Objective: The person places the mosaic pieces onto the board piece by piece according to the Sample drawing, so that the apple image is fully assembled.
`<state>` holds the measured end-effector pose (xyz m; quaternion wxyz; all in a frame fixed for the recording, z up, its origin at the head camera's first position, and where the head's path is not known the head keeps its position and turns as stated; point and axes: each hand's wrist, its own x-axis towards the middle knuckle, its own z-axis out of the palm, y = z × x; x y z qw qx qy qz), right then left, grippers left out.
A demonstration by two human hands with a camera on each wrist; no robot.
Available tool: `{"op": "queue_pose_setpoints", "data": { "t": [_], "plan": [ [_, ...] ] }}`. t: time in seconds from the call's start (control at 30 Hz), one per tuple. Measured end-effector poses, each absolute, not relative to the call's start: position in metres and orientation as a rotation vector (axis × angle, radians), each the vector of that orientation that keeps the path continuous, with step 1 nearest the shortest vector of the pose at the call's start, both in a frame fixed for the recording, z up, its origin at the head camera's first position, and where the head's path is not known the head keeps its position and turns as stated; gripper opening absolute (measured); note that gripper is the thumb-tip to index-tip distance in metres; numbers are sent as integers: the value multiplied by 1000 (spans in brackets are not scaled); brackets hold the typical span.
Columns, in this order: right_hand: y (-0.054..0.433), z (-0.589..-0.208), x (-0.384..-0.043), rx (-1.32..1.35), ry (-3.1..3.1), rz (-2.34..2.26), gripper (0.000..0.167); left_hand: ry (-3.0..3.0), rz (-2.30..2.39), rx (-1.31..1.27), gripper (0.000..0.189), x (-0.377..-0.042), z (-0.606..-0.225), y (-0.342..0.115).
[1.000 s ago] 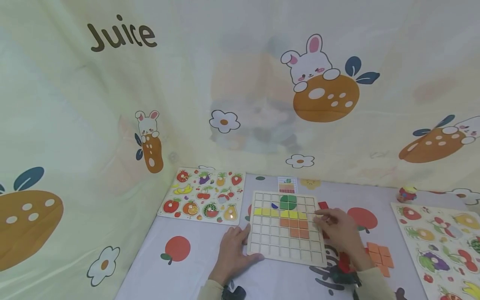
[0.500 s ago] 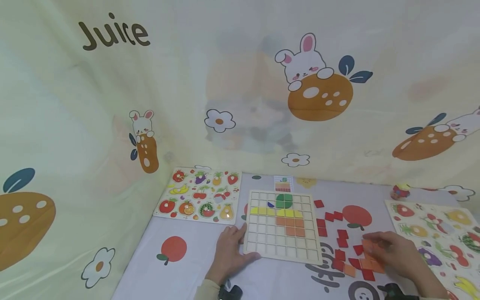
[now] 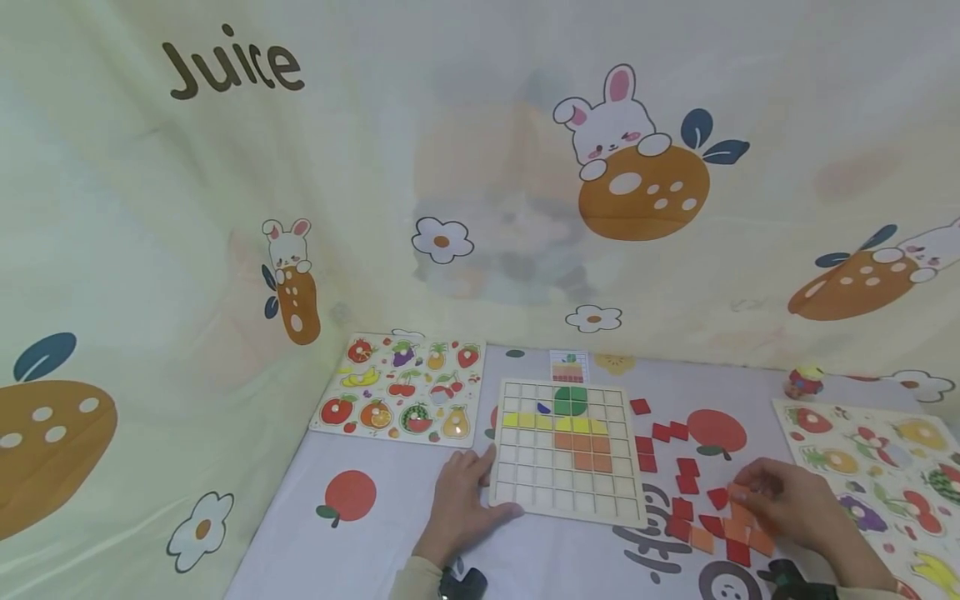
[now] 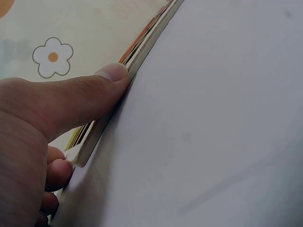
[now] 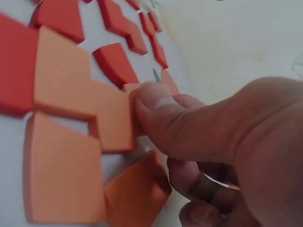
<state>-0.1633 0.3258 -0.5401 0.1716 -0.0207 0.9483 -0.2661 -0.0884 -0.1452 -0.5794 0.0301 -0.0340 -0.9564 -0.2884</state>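
A wooden grid board (image 3: 527, 477) lies mid-table, with green, blue, yellow and orange pieces set in its upper cells. My left hand (image 3: 457, 500) holds its near left corner, the thumb (image 4: 102, 85) along the near edge and the other fingers curled at the side. At the right, my right hand (image 3: 791, 504) pinches an orange square tile (image 3: 739, 493) between thumb and forefinger, over a cluster of loose orange tiles (image 5: 66, 170). Red tiles (image 3: 646, 454), some with a curved side, lie scattered between the board and this hand.
A small pattern card (image 3: 569, 367) lies behind the board. One fruit puzzle board (image 3: 397, 390) sits at the back left, another (image 3: 862, 467) at the right. A small toy figure (image 3: 804, 381) stands at the back right. A printed curtain (image 3: 495, 167) hangs behind the table.
My right hand has moved from the grid board's right edge to the orange tiles and now pinches one. Red tiles it had covered show. The left hand stays at the board's corner.
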Motion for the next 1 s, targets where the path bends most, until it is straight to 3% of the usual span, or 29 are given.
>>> {"op": "queue_pose_setpoints", "data": {
  "t": [0.2,0.3,0.6,1.0],
  "plan": [
    [319,-536,-164,-79,2710,-871,60,-2956,-881,-97,100,-88,-577,-146],
    [310,-535,-166,-124,2713,-976,58,-2962,-879,-93,100,-88,-576,-146],
    [242,-536,-164,-5,2731,-1262,67,-2970,-899,-86,101,-88,-575,-146],
    [159,-550,-160,-168,2758,-1435,42,-2965,-908,-103,100,-87,-573,-145]
  ]
}}
